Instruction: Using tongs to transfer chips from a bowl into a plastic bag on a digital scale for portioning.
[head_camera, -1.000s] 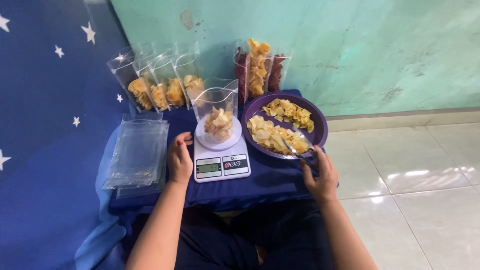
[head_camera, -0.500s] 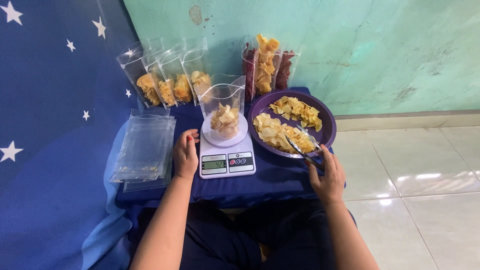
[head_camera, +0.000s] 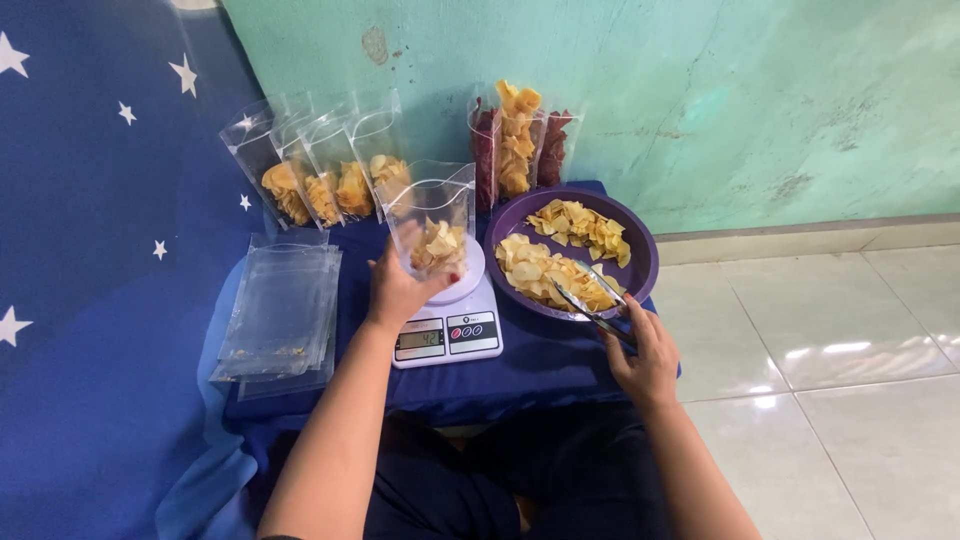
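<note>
Left hand (head_camera: 400, 285) grips a clear, glossy pouch (head_camera: 432, 215) of ruffled yellow chips on the white scale (head_camera: 447, 325); right hand (head_camera: 645, 350) pinches metal tongs (head_camera: 590, 305) at the table's right edge.

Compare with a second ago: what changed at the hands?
The left hand rose from beside the scale and took hold of the clear pouch of chips standing on it. The right hand keeps the tongs over the purple bowl. Filled pouches and the empty stack stayed put.

Pouch row (head_camera: 320, 165) blocks rear; bowl (head_camera: 640, 262) crowds right.
</note>
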